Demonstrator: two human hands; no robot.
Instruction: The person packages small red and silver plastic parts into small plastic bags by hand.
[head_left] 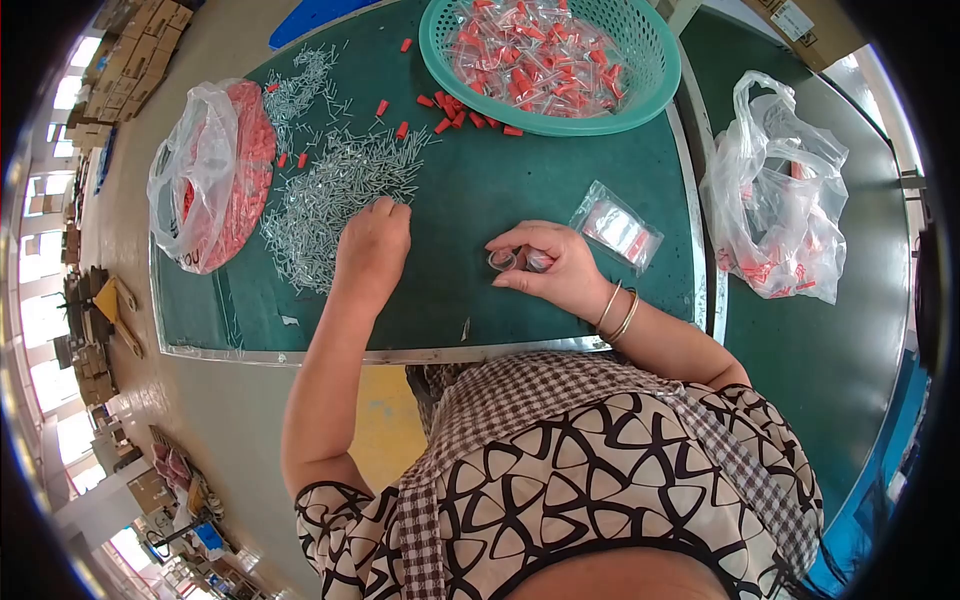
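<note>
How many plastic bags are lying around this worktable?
3: a bag of red pieces at the table's left edge, a small clear packet beside the right hand, and a crumpled bag on the neighbouring table. Others may be out of view.

- I see a green-topped table with a metal edge filling mid-frame.
- A heap of small metal pins lies left of centre.
- Loose red caps sit scattered near the top.
- A teal basket stands upper centre.
- A clear bag of red parts rests at the left edge.
- A small zip pouch lies right of centre.
</note>
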